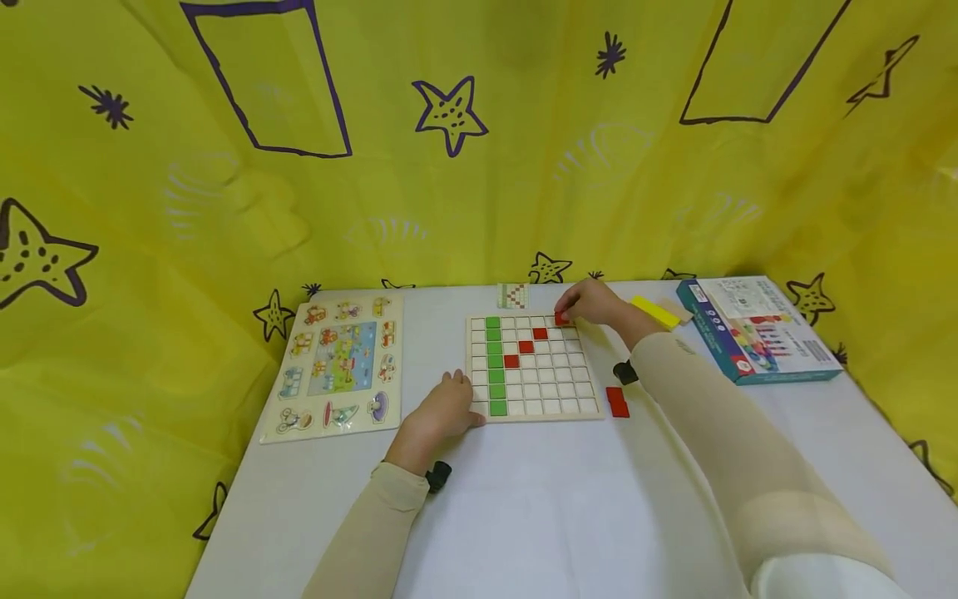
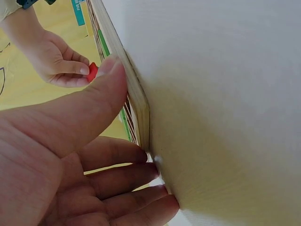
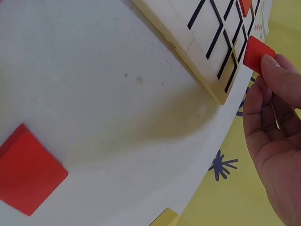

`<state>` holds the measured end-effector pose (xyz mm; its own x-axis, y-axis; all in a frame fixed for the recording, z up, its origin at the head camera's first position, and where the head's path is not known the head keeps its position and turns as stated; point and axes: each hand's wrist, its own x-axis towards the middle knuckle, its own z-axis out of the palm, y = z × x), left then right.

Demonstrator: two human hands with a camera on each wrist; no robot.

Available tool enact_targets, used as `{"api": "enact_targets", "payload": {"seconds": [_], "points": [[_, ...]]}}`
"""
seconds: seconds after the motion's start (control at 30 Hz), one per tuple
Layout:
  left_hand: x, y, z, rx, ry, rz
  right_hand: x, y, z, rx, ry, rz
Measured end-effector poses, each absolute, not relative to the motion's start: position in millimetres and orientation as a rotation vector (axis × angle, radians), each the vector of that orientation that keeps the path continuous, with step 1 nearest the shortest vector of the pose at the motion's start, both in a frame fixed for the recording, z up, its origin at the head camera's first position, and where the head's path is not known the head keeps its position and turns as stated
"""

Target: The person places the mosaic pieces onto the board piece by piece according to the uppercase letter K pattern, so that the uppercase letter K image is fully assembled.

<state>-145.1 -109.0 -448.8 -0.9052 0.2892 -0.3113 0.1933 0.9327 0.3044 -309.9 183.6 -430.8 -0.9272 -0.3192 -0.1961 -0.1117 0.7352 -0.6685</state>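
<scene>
A wooden grid board [image 1: 535, 418] lies on the table, with a column of green tiles [image 1: 496, 362] and several red tiles [image 1: 527, 347] in a diagonal. My left hand [image 1: 441, 412] is at the board's near left corner. Its thumb touches the board's edge, and its fairly straight fingertips reach the tabletop beside it. Over the far right corner, my right hand [image 1: 596, 303] pinches a red square tile [image 3: 257, 53] between thumb and fingers. In the right wrist view that tile appears tilted above the grid. Loose red tiles [image 1: 617, 403] lie right of the board.
A small pattern card [image 1: 513, 296] lies behind the board. A picture puzzle [image 1: 392, 358] is on the left. Yellow strips [image 1: 655, 312] and a teal-edged box [image 1: 763, 333] lie to the right. A yellow patterned cloth [image 1: 464, 208] hangs behind the white table [image 1: 539, 499].
</scene>
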Motion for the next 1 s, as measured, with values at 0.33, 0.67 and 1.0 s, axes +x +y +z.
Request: {"api": "enact_targets", "payload": {"seconds": [0.33, 0.67, 1.0], "points": [[-143, -108, -448, 0.344, 2.747, 0.368, -317, 175, -441, -0.314, 2.618, -1.013], [-144, -106, -448, 0.32, 2.734, 0.353, -320, 172, -450, -0.392, 2.64, -0.99], [-147, -105, -450, 0.342, 2.74, 0.297, -318, 173, -453, -0.349, 2.64, -0.986]]}}
